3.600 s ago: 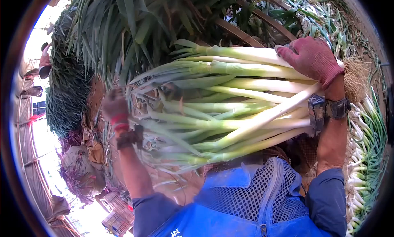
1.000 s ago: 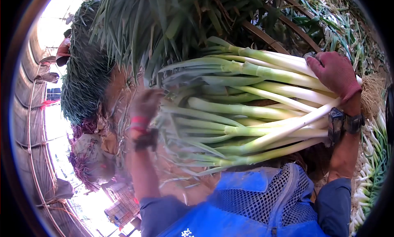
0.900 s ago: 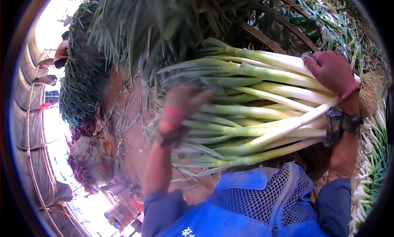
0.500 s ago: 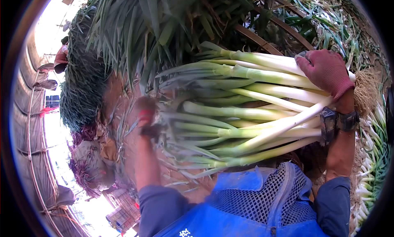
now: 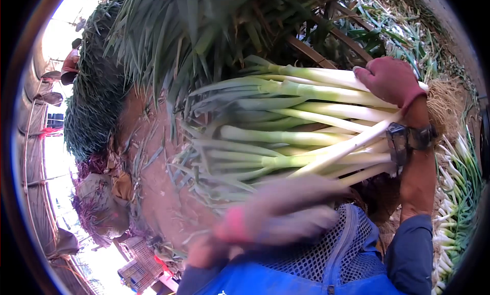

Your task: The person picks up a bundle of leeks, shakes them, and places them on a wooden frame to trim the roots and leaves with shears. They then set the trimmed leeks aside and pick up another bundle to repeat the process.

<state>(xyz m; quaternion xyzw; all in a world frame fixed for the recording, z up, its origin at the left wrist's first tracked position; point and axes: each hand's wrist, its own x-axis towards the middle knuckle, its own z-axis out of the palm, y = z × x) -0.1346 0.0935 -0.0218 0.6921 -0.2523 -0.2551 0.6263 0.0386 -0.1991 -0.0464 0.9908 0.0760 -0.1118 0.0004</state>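
Observation:
A bundle of thick green onions (image 5: 316,137) lies crosswise in front of me, white stems to the right and green leaves to the left. My right hand (image 5: 390,81), in a dark pink glove, is closed on the upper white stems near the roots (image 5: 446,102). Smeared by motion, my gloved left hand (image 5: 286,208) is low in the view, over the near edge of the bundle and in front of my blue vest. Its fingers are too blurred to read.
Long green leaves (image 5: 189,29) hang in a large pile above, with wooden slats (image 5: 311,51) beside it. More onions (image 5: 459,203) lie at the right. On the left are another leafy pile (image 5: 94,101), a sack (image 5: 102,203), a basket (image 5: 140,262) and a person (image 5: 70,63).
My left hand has swung from the leaf ends down and right toward my chest. My right hand keeps its grip on the stems. The whole view has shifted slightly.

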